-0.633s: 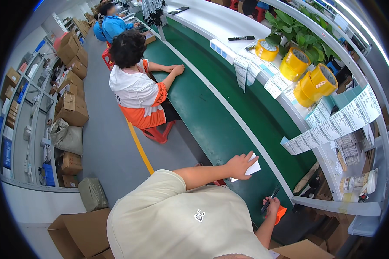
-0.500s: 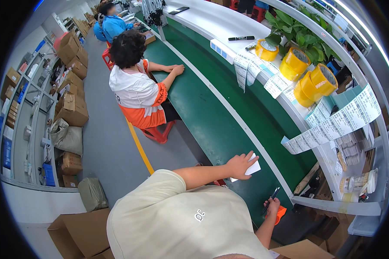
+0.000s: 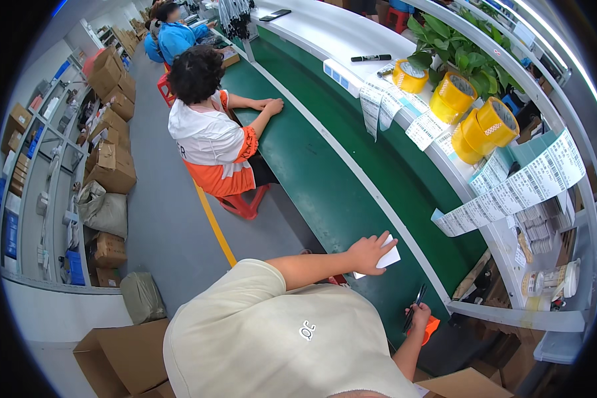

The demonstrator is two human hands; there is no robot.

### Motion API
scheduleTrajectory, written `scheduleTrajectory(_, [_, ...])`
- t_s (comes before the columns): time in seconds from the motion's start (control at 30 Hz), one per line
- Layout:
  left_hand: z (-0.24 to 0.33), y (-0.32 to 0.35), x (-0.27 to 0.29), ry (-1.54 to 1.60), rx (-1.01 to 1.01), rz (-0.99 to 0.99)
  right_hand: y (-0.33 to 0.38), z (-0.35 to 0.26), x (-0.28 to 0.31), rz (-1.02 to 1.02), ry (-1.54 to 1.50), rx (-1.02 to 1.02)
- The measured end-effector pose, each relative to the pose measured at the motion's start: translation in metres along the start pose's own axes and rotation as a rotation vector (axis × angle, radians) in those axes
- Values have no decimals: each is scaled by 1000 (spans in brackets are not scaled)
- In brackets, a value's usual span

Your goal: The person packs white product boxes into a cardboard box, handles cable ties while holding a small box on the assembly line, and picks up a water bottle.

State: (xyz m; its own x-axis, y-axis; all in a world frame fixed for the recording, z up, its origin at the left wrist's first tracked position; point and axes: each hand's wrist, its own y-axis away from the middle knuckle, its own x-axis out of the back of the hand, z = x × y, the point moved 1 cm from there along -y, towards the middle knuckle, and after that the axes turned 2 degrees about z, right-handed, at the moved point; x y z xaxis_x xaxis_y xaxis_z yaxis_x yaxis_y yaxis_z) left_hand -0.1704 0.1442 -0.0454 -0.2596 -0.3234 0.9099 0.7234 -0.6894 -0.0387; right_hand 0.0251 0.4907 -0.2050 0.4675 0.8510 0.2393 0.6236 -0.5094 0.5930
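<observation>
My left hand point(image 3: 370, 255) lies on a flat white piece point(image 3: 389, 256) on the green table, its fingers spread over the top. Whether this is a small box or a stack of paper I cannot tell. Nearer the table's lower end, my right hand point(image 3: 419, 317) is closed round a slim black pen point(image 3: 415, 302), which points up and away. Beside that hand shows a bright orange thing point(image 3: 432, 328), partly hidden, its kind unclear.
The green table point(image 3: 325, 192) stretches away to a seated person point(image 3: 209, 139) in white and orange. On the white shelf point(image 3: 351, 40) to the right are yellow tape rolls point(image 3: 452, 98), a label strip point(image 3: 524, 186), a marker point(image 3: 371, 58) and a plant. An opened carton point(image 3: 123, 358) stands lower left.
The black pen in my right hand has tilted slightly more upright. My left hand and the white piece stay where they were.
</observation>
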Motion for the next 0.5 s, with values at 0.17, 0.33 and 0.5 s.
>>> scheduleTrajectory(0.17, [0, -1, 0, 1, -4, 6, -1, -2, 0, 10, 44, -2])
scheduleTrajectory(0.33, [1, -2, 0, 6, 4, -13, -2, -3, 1, 7, 79, -7])
scheduleTrajectory(0.5, [1, -1, 1, 4, 6, -8, -1, -6, -1, 44, 48, -44])
